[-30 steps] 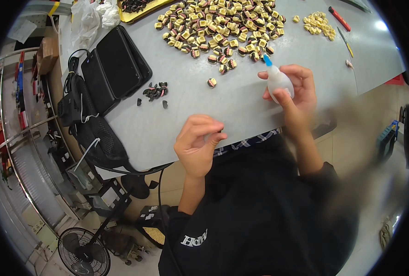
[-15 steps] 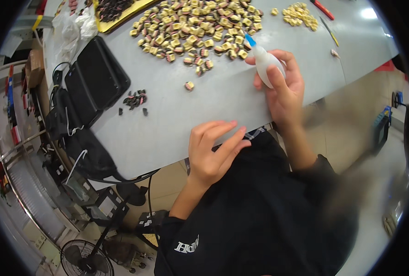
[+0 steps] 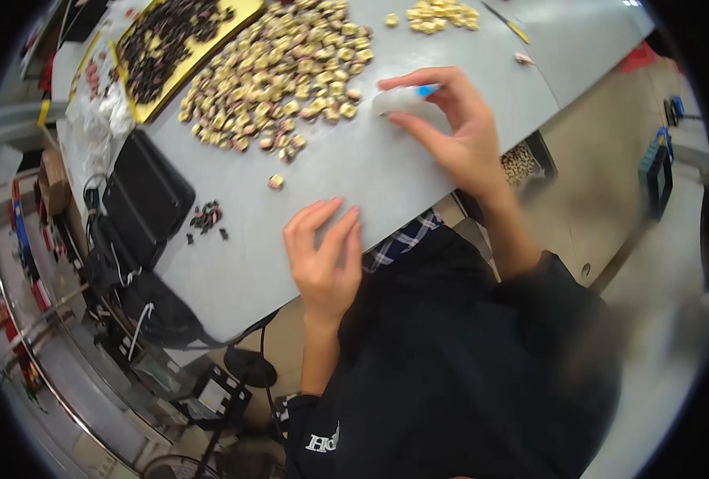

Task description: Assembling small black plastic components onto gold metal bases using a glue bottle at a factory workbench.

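A small whitish squeeze bottle with a blue tip lies sideways between the thumb and fingers of my right hand, its tip pointing in toward the palm. I cannot tell whether the bottle touches the table. My left hand is over the table's near edge, fingers apart and nothing in it. Beyond it sits a single small yellow, pink and dark piece, apart from the large pile of similar pieces. Left of that hand is a little heap of dark bits.
A yellow tray of dark pieces stands far left, near a clear plastic bag. A black case lies at the left. Plain yellow pieces and a yellow-handled tool are at the far right. A dark bin shows below the table.
My right hand has moved left and tipped the bottle from upright to sideways, its blue tip now pointing right. My left hand's fingers have turned to point farther away. The view has shifted.
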{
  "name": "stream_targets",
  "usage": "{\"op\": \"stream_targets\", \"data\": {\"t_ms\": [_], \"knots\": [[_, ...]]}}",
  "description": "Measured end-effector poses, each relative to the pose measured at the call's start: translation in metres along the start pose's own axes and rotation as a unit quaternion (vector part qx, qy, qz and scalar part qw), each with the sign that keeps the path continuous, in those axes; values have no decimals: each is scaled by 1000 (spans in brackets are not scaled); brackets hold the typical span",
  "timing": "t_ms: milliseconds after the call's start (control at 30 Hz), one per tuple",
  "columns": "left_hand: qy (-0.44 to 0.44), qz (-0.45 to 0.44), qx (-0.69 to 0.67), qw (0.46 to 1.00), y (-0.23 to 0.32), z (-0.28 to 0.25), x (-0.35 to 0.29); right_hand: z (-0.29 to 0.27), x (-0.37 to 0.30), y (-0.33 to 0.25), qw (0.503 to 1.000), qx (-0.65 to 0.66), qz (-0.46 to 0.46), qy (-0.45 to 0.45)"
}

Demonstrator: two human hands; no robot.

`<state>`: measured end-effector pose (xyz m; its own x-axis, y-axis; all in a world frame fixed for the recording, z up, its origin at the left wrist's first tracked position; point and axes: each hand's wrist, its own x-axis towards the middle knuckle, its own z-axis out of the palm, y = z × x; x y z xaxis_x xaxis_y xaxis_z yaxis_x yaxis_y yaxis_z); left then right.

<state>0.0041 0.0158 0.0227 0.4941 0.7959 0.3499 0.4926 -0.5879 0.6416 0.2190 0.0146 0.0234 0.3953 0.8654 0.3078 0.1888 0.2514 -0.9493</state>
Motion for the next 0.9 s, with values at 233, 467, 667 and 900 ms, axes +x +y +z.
{"op": "stream_targets", "data": {"t_ms": [233, 467, 667, 900], "knots": [[7, 24, 83, 996, 8, 2, -7, -15, -12, -6, 981, -165, -7, -100], [70, 53, 193, 977, 14, 26, -8, -90, -73, 22, 954, -61, -148, 253], [125, 67, 276, 951, 24, 41, -9, -149, -145, 68, 883, 69, 60, 460], [147, 98, 273, 946, 24, 50, -17, -166, -223, 143, 819, 80, 200, 532]]}}
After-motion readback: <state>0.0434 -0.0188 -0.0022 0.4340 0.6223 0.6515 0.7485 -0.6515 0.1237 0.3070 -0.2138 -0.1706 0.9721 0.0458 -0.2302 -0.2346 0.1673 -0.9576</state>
